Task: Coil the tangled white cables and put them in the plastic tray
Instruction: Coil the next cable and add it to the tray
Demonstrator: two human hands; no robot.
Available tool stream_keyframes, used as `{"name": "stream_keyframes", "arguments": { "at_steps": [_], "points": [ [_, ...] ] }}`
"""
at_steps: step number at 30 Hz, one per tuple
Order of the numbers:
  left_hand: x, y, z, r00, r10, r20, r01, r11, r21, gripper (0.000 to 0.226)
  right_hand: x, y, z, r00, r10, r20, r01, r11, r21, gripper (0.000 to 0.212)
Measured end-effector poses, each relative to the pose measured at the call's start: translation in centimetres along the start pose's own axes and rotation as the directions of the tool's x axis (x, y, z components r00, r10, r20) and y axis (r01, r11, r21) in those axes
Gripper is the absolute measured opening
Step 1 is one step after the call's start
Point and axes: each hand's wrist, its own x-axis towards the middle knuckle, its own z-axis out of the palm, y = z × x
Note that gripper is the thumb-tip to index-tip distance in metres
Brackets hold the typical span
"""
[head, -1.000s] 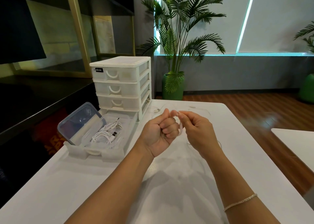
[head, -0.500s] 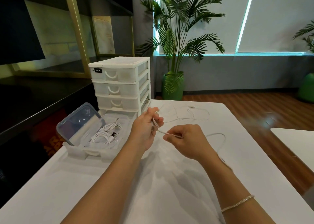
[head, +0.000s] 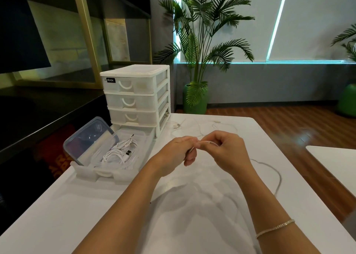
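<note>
- Left hand (head: 174, 153) and right hand (head: 227, 151) meet above the middle of the white surface (head: 81, 211), fingertips touching.
- Both hands pinch 1 thin white cable (head: 207, 142): left fingers curled round it, right thumb and fingers closed on a short arc of it.
- From the hands the cable runs 2 ways: toward 12 o'clock in loose loops across the far part of the surface, and toward 4 o'clock in a wide curve lying flat beside the right forearm.
- A connector end (head: 176, 126) lies at 12 o'clock of the left hand, near the foot of the drawer unit (head: 134, 95).
- Plastic tray (head: 107, 172) sits at 9 o'clock of the left hand, apart from it, in front of the drawer unit.
- Inside the tray: a bundle of white cables (head: 119, 152) with a USB plug showing.
- A clear lid (head: 88, 136) leans tilted against the tray's 9 o'clock side.
- Drawer unit: white, 3 closed drawers visible.
- Thin bracelet (head: 275, 228) on the right wrist.
- Potted palm (head: 196, 92) on the floor past the surface, at 12 o'clock.
</note>
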Motion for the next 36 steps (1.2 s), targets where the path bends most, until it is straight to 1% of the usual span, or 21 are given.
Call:
{"name": "stream_keyframes", "arguments": {
  "at_steps": [3,7,11,15,18,22,27,29,33,36],
  "points": [
    [0.0,-0.1,-0.2,0.996,0.004,0.091,0.011,0.986,-0.165,0.043,0.1,0.2,-0.2,0.999,0.026,-0.027,-0.023,0.994,0.105,0.008],
    [0.2,-0.3,-0.3,0.985,0.064,0.161,-0.019,0.963,-0.267,0.038,0.3,0.4,-0.2,0.997,0.065,-0.045,-0.055,0.978,0.200,0.008],
    [0.2,-0.4,-0.3,0.985,0.065,0.158,0.001,0.923,-0.384,0.040,0.2,0.3,-0.2,0.997,0.051,-0.063,-0.036,0.972,0.231,0.007],
    [0.3,-0.3,-0.5,0.989,0.090,0.121,0.002,0.794,-0.608,0.048,0.2,0.2,-0.3,0.994,0.029,-0.106,-0.004,0.973,0.232,0.006],
    [0.2,-0.2,-0.2,0.989,0.086,0.116,0.027,0.677,-0.735,0.046,0.2,0.1,-0.2,0.996,0.034,-0.083,-0.015,0.976,0.218,0.008],
    [0.4,-0.3,-0.3,0.991,0.084,0.104,0.049,0.492,-0.869,0.056,0.2,0.2,-0.1,0.999,0.036,-0.033,-0.028,0.976,0.215,0.017],
    [0.7,-0.4,-0.2,0.992,0.086,0.087,0.056,0.317,-0.947,0.056,0.2,0.2,0.4,0.999,-0.017,0.036,0.012,0.991,0.136,0.024],
    [0.7,-0.4,-0.2,0.995,0.081,0.066,0.043,0.258,-0.965,0.055,0.1,0.2,0.6,0.999,-0.012,0.053,0.007,0.996,0.092,0.026],
    [0.8,-0.5,-0.2,0.999,0.035,0.004,-0.002,0.165,-0.986,0.056,-0.1,0.4,0.9,0.995,-0.014,0.101,0.014,1.000,0.008,0.028],
    [1.0,-0.5,-0.3,0.999,-0.021,-0.042,-0.039,0.124,-0.991,0.048,-0.2,0.3,1.1,0.990,0.011,0.139,-0.001,0.997,-0.072,0.030]
  ]
}}
